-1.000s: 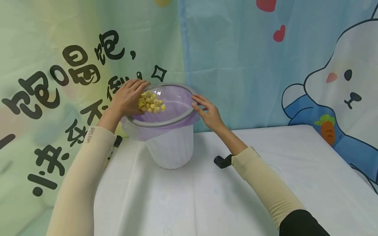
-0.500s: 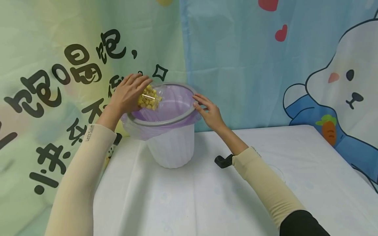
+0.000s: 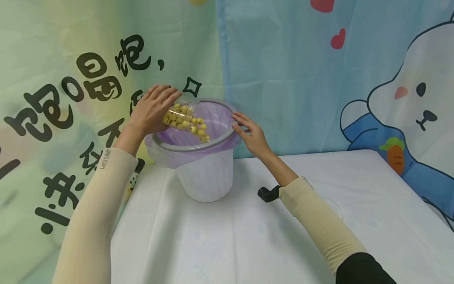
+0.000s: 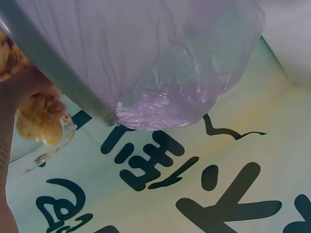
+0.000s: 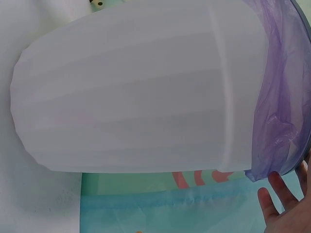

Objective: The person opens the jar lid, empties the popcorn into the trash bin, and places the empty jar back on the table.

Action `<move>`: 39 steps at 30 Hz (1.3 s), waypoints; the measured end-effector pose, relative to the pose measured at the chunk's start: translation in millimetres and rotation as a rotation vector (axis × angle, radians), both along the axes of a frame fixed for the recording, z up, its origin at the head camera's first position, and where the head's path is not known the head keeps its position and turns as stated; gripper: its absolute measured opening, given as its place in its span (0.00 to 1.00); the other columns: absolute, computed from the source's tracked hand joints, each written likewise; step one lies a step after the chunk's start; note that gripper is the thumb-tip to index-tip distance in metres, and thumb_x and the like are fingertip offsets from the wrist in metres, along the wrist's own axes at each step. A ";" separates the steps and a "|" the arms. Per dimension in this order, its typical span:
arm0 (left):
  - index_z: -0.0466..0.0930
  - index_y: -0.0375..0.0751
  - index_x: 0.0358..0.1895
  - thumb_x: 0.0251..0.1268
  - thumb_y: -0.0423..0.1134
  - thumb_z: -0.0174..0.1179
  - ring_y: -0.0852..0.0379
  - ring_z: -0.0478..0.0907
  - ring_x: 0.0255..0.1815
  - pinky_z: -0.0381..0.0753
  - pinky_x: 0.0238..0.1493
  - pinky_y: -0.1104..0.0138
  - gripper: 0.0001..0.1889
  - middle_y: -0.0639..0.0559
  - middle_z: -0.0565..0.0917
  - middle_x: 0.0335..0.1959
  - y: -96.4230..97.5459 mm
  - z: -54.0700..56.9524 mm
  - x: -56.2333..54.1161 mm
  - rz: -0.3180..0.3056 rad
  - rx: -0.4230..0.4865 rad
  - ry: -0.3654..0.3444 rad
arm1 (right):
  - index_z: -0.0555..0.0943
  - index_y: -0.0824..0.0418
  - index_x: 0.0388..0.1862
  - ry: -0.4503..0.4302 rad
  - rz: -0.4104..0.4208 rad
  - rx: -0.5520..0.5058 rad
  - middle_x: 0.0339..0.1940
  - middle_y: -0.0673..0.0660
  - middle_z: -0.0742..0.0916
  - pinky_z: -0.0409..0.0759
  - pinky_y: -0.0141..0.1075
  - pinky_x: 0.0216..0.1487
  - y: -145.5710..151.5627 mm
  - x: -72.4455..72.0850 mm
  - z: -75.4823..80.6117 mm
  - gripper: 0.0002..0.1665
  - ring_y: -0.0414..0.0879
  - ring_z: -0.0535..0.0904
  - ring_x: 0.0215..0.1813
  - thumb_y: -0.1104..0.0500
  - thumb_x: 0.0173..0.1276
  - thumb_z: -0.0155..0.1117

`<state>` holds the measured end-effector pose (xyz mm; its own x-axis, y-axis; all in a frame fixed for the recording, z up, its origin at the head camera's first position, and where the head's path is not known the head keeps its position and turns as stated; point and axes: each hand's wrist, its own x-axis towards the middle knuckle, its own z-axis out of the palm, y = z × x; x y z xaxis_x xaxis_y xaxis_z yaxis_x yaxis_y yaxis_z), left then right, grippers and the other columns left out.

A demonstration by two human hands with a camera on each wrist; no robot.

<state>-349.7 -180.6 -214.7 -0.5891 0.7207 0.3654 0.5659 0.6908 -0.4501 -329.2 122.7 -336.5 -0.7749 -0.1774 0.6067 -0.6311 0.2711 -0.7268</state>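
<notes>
My left hand [image 3: 152,108] grips a clear plastic jar [image 3: 190,105] of yellow popcorn [image 3: 177,117], tipped over the mouth of a white trash can [image 3: 207,181]. Several pieces of popcorn spill from the jar's mouth into the can. A purple trash bag [image 3: 216,116] lines the can, its edge folded outside under a grey rim ring [image 3: 191,148]. In the left wrist view, popcorn [image 4: 41,119] shows through the jar beside the fingers. On the opposite side, my right hand [image 3: 251,136] rests its extended fingertips [image 5: 279,184] against the rim and bag.
The can stands upright on a table with a white cloth [image 3: 283,236]. Behind it hangs a printed curtain [image 3: 276,79] with black lettering and a cartoon bear. A black object [image 3: 268,194] shows beside the right sleeve, and another black piece [image 3: 140,165] by the left forearm.
The left hand has lifted slightly and tipped the jar further. Popcorn that was inside the jar now spills out over the can's mouth. The right hand stays at the rim.
</notes>
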 end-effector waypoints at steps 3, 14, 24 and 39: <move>0.54 0.39 0.68 0.37 0.45 0.75 0.42 0.53 0.67 0.38 0.70 0.59 0.52 0.42 0.60 0.67 -0.5 1.7 -0.5 -0.005 0.005 0.009 | 0.69 0.63 0.64 -0.001 -0.004 0.006 0.68 0.55 0.68 0.70 0.46 0.52 0.3 -0.3 -0.3 0.26 0.50 0.69 0.56 0.52 0.72 0.51; 0.53 0.40 0.69 0.40 0.42 0.74 0.43 0.51 0.69 0.34 0.70 0.60 0.50 0.42 0.59 0.68 -1.9 11.9 0.5 -0.037 -0.071 0.090 | 0.69 0.68 0.63 -0.017 -0.001 -0.002 0.68 0.60 0.67 0.69 0.49 0.51 -2.6 6.1 6.3 0.22 0.54 0.69 0.56 0.63 0.72 0.50; 0.54 0.40 0.69 0.45 0.36 0.71 0.42 0.51 0.69 0.33 0.70 0.58 0.46 0.42 0.57 0.69 -2.9 21.9 0.6 -0.093 -0.238 0.239 | 0.67 0.74 0.62 -0.027 0.002 -0.004 0.66 0.68 0.66 0.69 0.50 0.51 -8.6 33.0 28.0 0.22 0.59 0.68 0.56 0.68 0.70 0.49; 0.51 0.44 0.71 0.49 0.26 0.63 0.43 0.46 0.71 0.32 0.70 0.56 0.44 0.42 0.52 0.71 0.4 39.7 4.8 -0.114 -0.442 0.303 | 0.68 0.74 0.62 -0.040 0.019 -0.029 0.66 0.68 0.66 0.67 0.55 0.51 -8.2 32.0 26.6 0.21 0.61 0.68 0.56 0.68 0.70 0.48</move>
